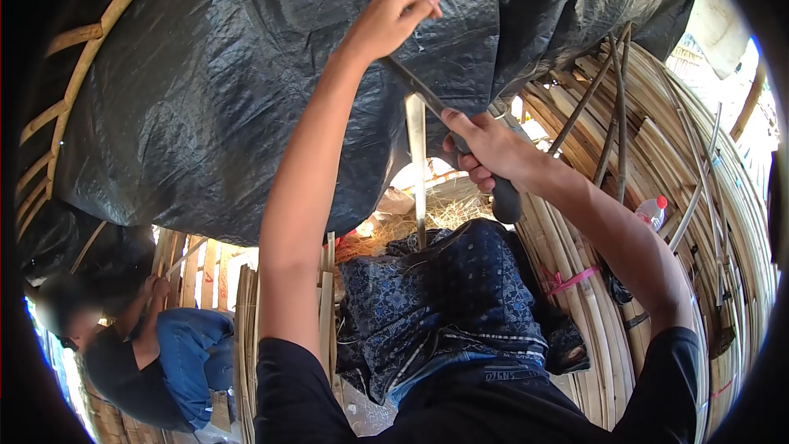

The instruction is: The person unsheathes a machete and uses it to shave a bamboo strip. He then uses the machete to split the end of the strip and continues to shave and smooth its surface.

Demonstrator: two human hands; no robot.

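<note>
My right hand (493,150) is wrapped round the dark handle of a long knife (417,82). Its blade slants up and left, the far end overlapping the wrist of my left hand (399,20) in this view. That left hand is raised high, fingers curled closed; I cannot tell what, if anything, is in them. Below the blade, a pale bamboo strip (418,168) stands upright, its top close under the blade and its lower end at the dark patterned cloth (444,296) over my lap.
Black plastic sheeting (246,99) hangs in front. Long bamboo strips (657,127) are stacked at the right, some tied with pink string (569,281). A red-capped bottle (652,211) rests among them. Another person (148,353) sits at lower left. Shavings (440,212) lie ahead.
</note>
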